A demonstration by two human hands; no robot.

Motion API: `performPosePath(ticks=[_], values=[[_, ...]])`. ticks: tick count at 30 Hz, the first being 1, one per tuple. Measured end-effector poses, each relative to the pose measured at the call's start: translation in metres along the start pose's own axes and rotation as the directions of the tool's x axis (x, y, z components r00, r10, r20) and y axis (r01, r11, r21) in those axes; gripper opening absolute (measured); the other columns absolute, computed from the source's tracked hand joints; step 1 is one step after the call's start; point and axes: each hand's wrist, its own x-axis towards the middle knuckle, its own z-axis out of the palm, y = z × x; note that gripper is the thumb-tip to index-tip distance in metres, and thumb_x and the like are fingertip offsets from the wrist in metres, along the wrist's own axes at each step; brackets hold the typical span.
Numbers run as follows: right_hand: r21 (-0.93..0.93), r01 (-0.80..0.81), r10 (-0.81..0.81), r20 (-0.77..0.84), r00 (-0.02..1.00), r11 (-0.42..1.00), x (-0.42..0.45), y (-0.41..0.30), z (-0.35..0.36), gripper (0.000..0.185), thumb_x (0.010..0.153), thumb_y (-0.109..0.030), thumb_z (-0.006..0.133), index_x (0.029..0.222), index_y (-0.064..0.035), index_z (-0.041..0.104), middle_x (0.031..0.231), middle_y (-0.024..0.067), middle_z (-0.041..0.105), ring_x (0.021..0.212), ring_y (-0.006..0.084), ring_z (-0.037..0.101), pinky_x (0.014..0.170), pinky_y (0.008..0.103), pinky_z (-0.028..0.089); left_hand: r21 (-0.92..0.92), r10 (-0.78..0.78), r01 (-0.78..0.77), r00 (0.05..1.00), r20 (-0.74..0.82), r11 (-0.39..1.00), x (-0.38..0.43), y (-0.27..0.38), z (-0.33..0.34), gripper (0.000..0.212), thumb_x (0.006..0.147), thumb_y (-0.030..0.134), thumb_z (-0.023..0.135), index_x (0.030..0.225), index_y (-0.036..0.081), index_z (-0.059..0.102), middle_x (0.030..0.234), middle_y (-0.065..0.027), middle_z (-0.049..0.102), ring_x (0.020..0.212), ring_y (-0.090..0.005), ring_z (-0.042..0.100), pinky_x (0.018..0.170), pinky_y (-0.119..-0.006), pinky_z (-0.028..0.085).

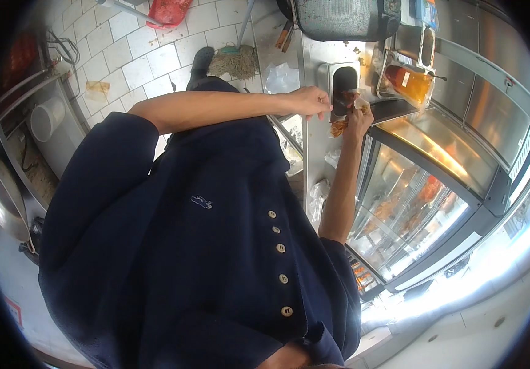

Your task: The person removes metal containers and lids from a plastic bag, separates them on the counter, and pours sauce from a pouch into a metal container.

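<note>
My right hand [360, 121] grips a crumpled, stained piece of paper or thin wrapper [361, 102] at the near right rim of a deep metal container [324, 87]. Dark inside, the container shows something reddish low down that I cannot make out. Beside that hand, at the container's near end, is a crumpled orange-brown scrap [338, 128]. My left hand [312, 102] hovers by the container's left rim, fingers bent and a little apart. Nothing shows in it.
A glass-fronted heated display case [412, 198] with food stands at right. Bags of amber liquid [410, 85] lie in a metal tray behind the container. A large dark, mesh-textured vessel [345, 20] sits at the far end. On the tiled floor are a mop [235, 61] and red dustpan [169, 11].
</note>
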Motion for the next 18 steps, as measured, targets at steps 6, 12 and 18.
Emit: performPosePath(ticks=[6,12,18], values=[[-0.056,0.004,-0.005,-0.022,1.000,0.998,0.005,0.007,-0.006,0.012,0.095,-0.011,0.064,0.094,-0.0014,0.071,0.071,-0.0021,0.060,0.052,0.0017,0.043,0.046,0.0206,0.028,0.003,-0.002,0.002,1.000,0.012,1.000,0.002,0.004,0.000,0.031,0.099,0.031,0.059,0.100,0.000,0.063,0.086,-0.0079,0.072,0.055,-0.0113,0.057,0.055,-0.028,0.048],[0.042,-0.077,0.077,-0.001,0.997,0.996,0.002,-0.008,-0.002,0.008,0.092,-0.010,0.068,0.093,-0.0022,0.068,0.072,-0.0010,0.059,0.052,0.0029,0.044,0.045,0.0210,0.029,-0.004,0.011,-0.011,1.000,0.007,1.000,0.001,0.003,-0.001,0.032,0.100,0.032,0.059,0.102,0.000,0.064,0.086,-0.0082,0.072,0.055,-0.0116,0.057,0.056,-0.028,0.048],[0.078,-0.106,0.107,-0.015,0.994,0.991,0.013,0.003,-0.009,0.012,0.086,-0.009,0.074,0.095,-0.0037,0.067,0.072,-0.0023,0.058,0.053,0.0040,0.046,0.046,0.0211,0.030,0.003,-0.002,0.002,1.000,0.011,1.000,0.002,0.006,-0.001,0.032,0.100,0.031,0.058,0.103,0.000,0.063,0.087,-0.0085,0.072,0.054,-0.0116,0.057,0.055,-0.028,0.048]])
